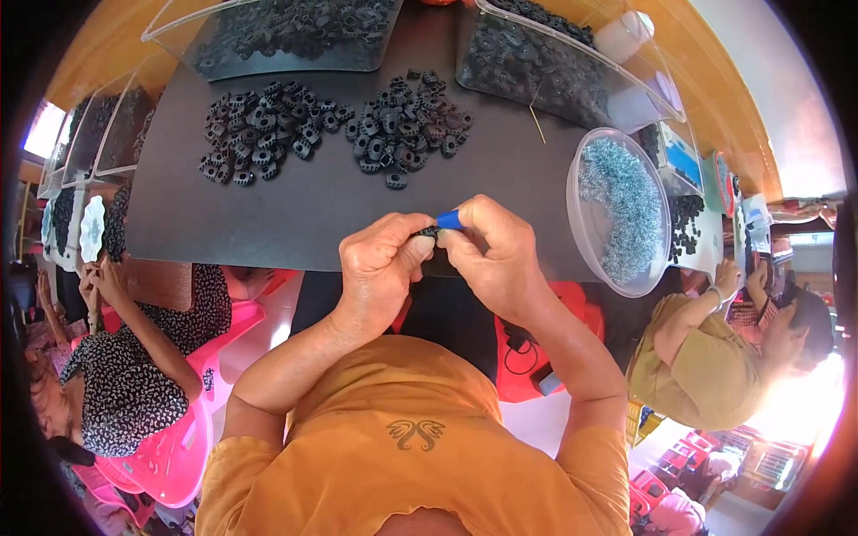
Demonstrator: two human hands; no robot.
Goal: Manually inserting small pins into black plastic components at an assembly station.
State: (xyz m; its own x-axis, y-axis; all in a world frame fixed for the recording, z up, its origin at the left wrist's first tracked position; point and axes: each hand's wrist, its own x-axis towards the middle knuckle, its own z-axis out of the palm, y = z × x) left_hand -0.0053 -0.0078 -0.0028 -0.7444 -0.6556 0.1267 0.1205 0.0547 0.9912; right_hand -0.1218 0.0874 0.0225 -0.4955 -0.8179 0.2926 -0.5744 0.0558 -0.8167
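Observation:
Close together at the near edge of the dark table (pixel 295 219), my left hand (pixel 380 266) and my right hand (pixel 496 259) pinch one small black plastic clip piece (pixel 428 232) between thumbs and fingertips. Fingers cover most of it, so its exact shape is hidden. A blue band (pixel 448 219) wraps the tip of my right index finger. Beyond my hands lie two heaps of similar small black toothed clip pieces, a left heap (pixel 264 129) and a right heap (pixel 407 125). To the right stands a round clear tub (pixel 576 210) of tiny shiny bluish pieces, perhaps springs.
Clear bins, one at far left (pixel 299 36) and one at far right (pixel 536 67), hold more black pieces. A thin stick (pixel 538 125) lies by the right bin. Co-workers sit on both sides, one in a patterned dress (pixel 134 393), another in an olive top (pixel 702 357).

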